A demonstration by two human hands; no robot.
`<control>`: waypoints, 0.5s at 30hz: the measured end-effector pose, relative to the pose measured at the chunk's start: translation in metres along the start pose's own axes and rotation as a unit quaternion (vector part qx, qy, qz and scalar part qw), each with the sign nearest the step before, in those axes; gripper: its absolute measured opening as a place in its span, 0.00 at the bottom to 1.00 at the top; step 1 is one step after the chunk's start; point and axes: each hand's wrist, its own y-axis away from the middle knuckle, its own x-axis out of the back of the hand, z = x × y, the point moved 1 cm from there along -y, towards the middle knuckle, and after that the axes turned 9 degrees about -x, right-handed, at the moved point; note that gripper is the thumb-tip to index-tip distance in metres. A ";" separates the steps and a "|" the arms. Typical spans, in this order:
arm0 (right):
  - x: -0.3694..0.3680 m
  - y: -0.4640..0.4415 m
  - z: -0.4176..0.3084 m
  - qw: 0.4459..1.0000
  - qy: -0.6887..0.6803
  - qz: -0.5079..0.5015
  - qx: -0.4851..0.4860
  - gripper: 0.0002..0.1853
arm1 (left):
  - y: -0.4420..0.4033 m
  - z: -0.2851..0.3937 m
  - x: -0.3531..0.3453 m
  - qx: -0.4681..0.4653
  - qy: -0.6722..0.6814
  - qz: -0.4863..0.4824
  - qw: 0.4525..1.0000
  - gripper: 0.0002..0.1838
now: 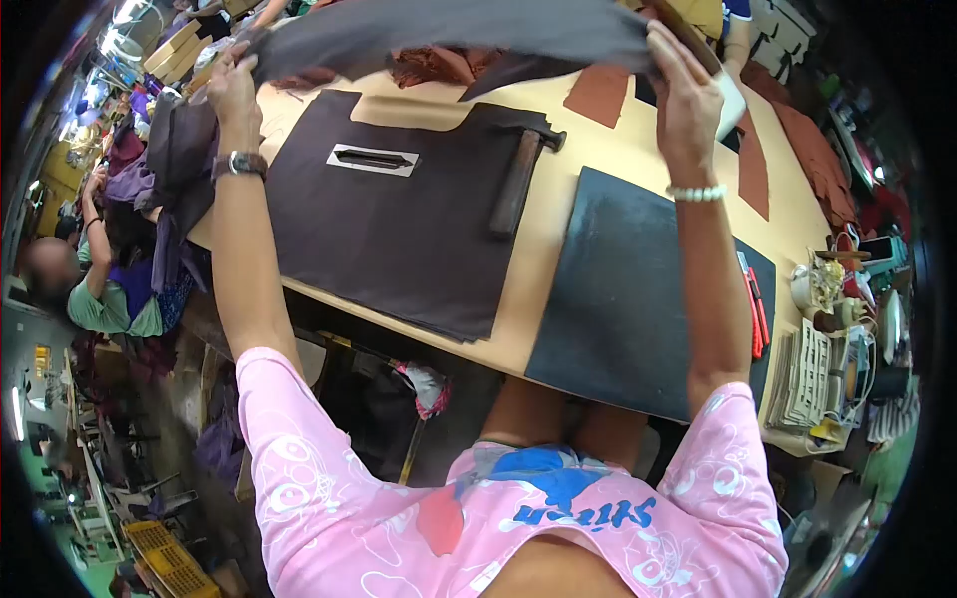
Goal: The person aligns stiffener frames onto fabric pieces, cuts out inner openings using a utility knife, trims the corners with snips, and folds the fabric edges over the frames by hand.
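Note:
A dark grey fabric piece (pixel 449 30) is stretched between my two raised hands over the far side of the table. My left hand (pixel 235 88) pinches its left end, and my right hand (pixel 686 88) grips the right end. Below it lies a stack of dark brown cut panels (pixel 389 239) with a notched top edge. On that stack rest a metal template with a long slot (pixel 373 160) and a hammer (pixel 518 179). Under my right forearm is a black cutting mat (pixel 628 289), with red box cutters (pixel 756 309) at its right side.
Rust-brown fabric pieces (pixel 598 95) lie along the table's far side. Folded dark cloth (pixel 184 149) hangs over the left edge. A container of tools and cards (pixel 812 379) stands at the right. Other people work at the left (pixel 120 289) and across the table (pixel 736 40).

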 end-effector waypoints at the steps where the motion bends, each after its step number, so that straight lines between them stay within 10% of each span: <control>1: -0.014 0.024 -0.006 0.999 -0.005 0.006 -0.040 0.14 | 0.010 -0.005 0.014 0.041 -0.015 -0.012 0.999 0.17; 11: -0.019 0.141 0.067 0.922 0.205 -0.211 -0.251 0.30 | 0.085 -0.048 0.102 0.220 -0.208 -0.078 0.950 0.26; 13: -0.032 0.158 0.043 0.806 0.289 -0.280 -0.435 0.36 | 0.106 -0.052 0.119 0.254 -0.240 -0.108 0.931 0.27; 15: -0.026 0.187 0.070 0.853 0.296 -0.298 -0.309 0.36 | 0.127 -0.061 0.137 0.273 -0.280 -0.137 0.910 0.28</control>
